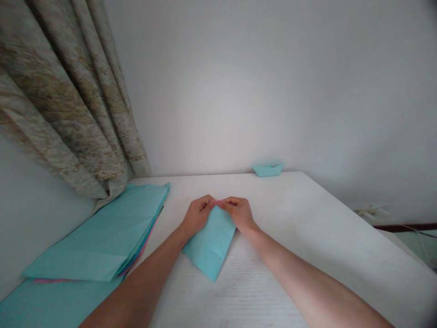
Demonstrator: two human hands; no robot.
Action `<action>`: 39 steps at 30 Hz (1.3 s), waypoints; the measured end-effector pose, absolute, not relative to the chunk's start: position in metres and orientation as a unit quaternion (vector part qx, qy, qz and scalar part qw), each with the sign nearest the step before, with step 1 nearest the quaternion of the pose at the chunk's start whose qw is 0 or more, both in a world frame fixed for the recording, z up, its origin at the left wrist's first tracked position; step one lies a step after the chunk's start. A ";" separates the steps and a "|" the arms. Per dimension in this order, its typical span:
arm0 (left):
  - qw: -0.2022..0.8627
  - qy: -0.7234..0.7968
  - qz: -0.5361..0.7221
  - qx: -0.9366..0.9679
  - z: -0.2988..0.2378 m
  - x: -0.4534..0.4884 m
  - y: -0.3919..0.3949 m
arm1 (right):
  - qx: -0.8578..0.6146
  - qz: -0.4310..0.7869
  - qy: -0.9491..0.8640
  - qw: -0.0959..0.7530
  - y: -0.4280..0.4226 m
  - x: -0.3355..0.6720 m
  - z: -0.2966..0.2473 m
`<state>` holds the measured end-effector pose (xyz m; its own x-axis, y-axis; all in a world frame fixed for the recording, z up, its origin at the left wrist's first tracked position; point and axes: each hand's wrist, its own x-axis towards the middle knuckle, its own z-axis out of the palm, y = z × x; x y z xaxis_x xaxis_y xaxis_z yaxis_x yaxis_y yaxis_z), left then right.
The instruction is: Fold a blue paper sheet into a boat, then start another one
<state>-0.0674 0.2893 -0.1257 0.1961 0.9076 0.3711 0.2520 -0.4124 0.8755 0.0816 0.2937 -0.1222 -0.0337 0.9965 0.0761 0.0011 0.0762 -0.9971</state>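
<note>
A folded sheet of light blue paper [212, 243] lies at the middle of the white table, one corner pointing toward me. Its far corner is pinched between the fingertips of both hands. My left hand [198, 214] is closed on the left side of that corner, thumb on top. My right hand [239, 211] grips the right side, its thumb almost touching the left one. The fingers under the paper are hidden.
On the left lies a stack of large coloured paper sheets [102, 232], light blue on top. A folded blue paper boat [268, 170] stands near the wall at the table's [307, 246] back edge. A patterned curtain [75, 91] hangs at the left.
</note>
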 end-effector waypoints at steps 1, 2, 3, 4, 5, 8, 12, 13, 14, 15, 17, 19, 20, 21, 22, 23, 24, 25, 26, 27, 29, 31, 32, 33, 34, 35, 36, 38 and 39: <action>0.342 0.424 0.482 0.686 -0.125 -0.068 0.289 | -0.475 0.489 -0.528 0.506 0.294 0.082 -0.122; 0.342 0.430 0.490 0.677 -0.125 -0.068 0.290 | -0.476 0.491 -0.528 0.504 0.295 0.082 -0.122; 0.345 0.436 0.500 0.664 -0.125 -0.069 0.290 | -0.477 0.491 -0.528 0.503 0.295 0.082 -0.123; 0.351 0.443 0.509 0.649 -0.124 -0.070 0.291 | -0.479 0.488 -0.528 0.503 0.296 0.083 -0.123; 0.360 0.451 0.516 0.633 -0.124 -0.070 0.292 | -0.481 0.483 -0.529 0.505 0.296 0.083 -0.123; 0.395 0.479 0.513 0.592 -0.125 -0.071 0.294 | -0.495 0.456 -0.529 0.517 0.297 0.085 -0.124; 0.469 0.462 0.472 0.587 -0.130 -0.069 0.295 | -0.511 0.410 -0.529 0.540 0.299 0.089 -0.124; 0.473 0.456 0.468 0.592 -0.131 -0.069 0.296 | -0.512 0.404 -0.527 0.545 0.299 0.089 -0.124; 0.464 0.455 0.470 0.597 -0.131 -0.068 0.296 | -0.513 0.404 -0.520 0.550 0.299 0.089 -0.123; 0.443 0.460 0.479 0.601 -0.132 -0.068 0.296 | -0.513 0.409 -0.511 0.556 0.300 0.089 -0.123; 0.387 0.477 0.505 0.607 -0.131 -0.069 0.296 | -0.511 0.430 -0.484 0.566 0.300 0.089 -0.122; 0.337 0.489 0.525 0.610 -0.128 -0.070 0.295 | -0.506 0.457 -0.459 0.570 0.300 0.088 -0.120; 0.317 0.493 0.531 0.612 -0.127 -0.070 0.295 | -0.502 0.469 -0.450 0.570 0.299 0.088 -0.120; 0.301 0.498 0.536 0.612 -0.125 -0.071 0.294 | -0.497 0.479 -0.446 0.569 0.299 0.088 -0.119; 0.288 0.501 0.541 0.611 -0.124 -0.072 0.294 | -0.491 0.487 -0.448 0.567 0.298 0.087 -0.118; 0.278 0.504 0.549 0.606 -0.123 -0.072 0.294 | -0.484 0.494 -0.452 0.563 0.298 0.087 -0.118; 0.275 0.507 0.557 0.597 -0.123 -0.073 0.294 | -0.479 0.500 -0.459 0.557 0.297 0.087 -0.118; 0.284 0.512 0.563 0.584 -0.122 -0.073 0.293 | -0.476 0.504 -0.464 0.552 0.297 0.086 -0.118; 0.307 0.516 0.565 0.566 -0.122 -0.073 0.293 | -0.473 0.506 -0.467 0.549 0.296 0.086 -0.118; 0.345 0.518 0.561 0.546 -0.122 -0.073 0.293 | -0.473 0.505 -0.467 0.551 0.296 0.086 -0.118; 0.452 0.510 0.527 0.507 -0.122 -0.072 0.292 | -0.476 0.490 -0.461 0.566 0.296 0.087 -0.117; 0.546 0.490 0.483 0.478 -0.122 -0.071 0.290 | -0.481 0.474 -0.457 0.579 0.296 0.088 -0.117; 0.573 0.483 0.469 0.468 -0.122 -0.070 0.289 | -0.484 0.471 -0.456 0.580 0.296 0.088 -0.117; 0.585 0.483 0.461 0.461 -0.122 -0.070 0.289 | -0.485 0.474 -0.456 0.576 0.297 0.089 -0.117; 0.586 0.487 0.461 0.455 -0.122 -0.069 0.288 | -0.487 0.479 -0.457 0.570 0.297 0.089 -0.117; 0.580 0.493 0.466 0.451 -0.122 -0.069 0.288 | -0.487 0.486 -0.460 0.561 0.297 0.090 -0.117; 0.570 0.501 0.472 0.448 -0.122 -0.069 0.288 | -0.487 0.493 -0.463 0.553 0.298 0.090 -0.117; 0.554 0.511 0.488 0.440 -0.122 -0.070 0.289 | -0.486 0.506 -0.471 0.535 0.298 0.089 -0.119; 0.548 0.513 0.497 0.435 -0.122 -0.070 0.290 | -0.484 0.513 -0.475 0.527 0.299 0.089 -0.120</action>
